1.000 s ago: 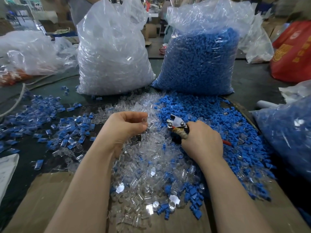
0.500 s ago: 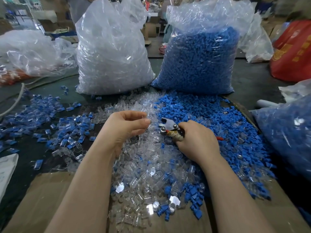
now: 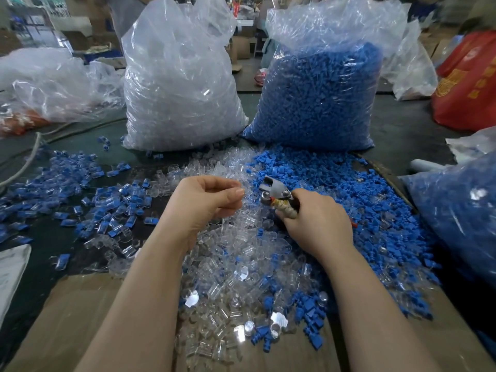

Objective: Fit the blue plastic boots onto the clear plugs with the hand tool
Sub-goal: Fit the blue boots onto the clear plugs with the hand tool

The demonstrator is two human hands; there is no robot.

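My left hand (image 3: pixel 206 202) hangs over the loose heap of small clear plastic plugs (image 3: pixel 230 264) on the counter (image 3: pixel 53 237), its fingers (image 3: pixel 236 193) curled in and pinched at the tips. Whether a clear plug sits in that pinch I cannot tell; anything so transparent is lost against the heap behind it. I judge that I hold it raised and turned toward the tool so a plug can be offered straight to the metal head.

My right hand (image 3: pixel 316 224) is wrapped tight around the grey metal hand tool with cord-wound handles (image 3: pixel 277 196), gripping low so the head sticks out toward my left hand, near it but not touching. A small rounded clear piece seems to sit at the head, though I cannot make it out for certain.

The loose blue plastic boots (image 3: pixel 335 189) are spread just beyond and to the right of the tool, in easy reach. Already paired blue-and-clear pieces (image 3: pixel 88 194) lie scattered well off to the left, apart from the stock. Behind stand a tall clear bag of plugs (image 3: pixel 177 84) and a bag of blue boots (image 3: pixel 319 98), presumably refills.
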